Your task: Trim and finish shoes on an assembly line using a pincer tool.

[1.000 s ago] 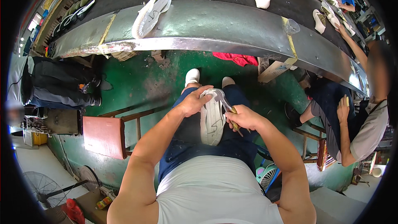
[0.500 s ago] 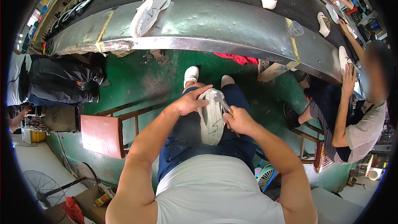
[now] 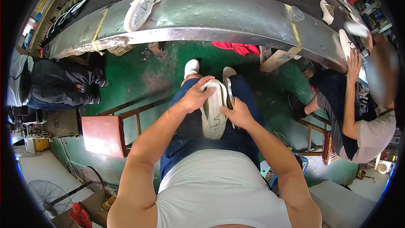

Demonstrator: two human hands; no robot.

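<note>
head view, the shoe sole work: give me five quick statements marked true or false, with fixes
1. The left hand holds the pale sole. True.
2. The right hand is empty. False: it holds a metal tool.
3. The pale sole bears a dark squiggle. True.
4. Another sole lies on the metal-edged bench. True.
5. Nothing red shows below the bench edge. False: a red cloth does.
</note>
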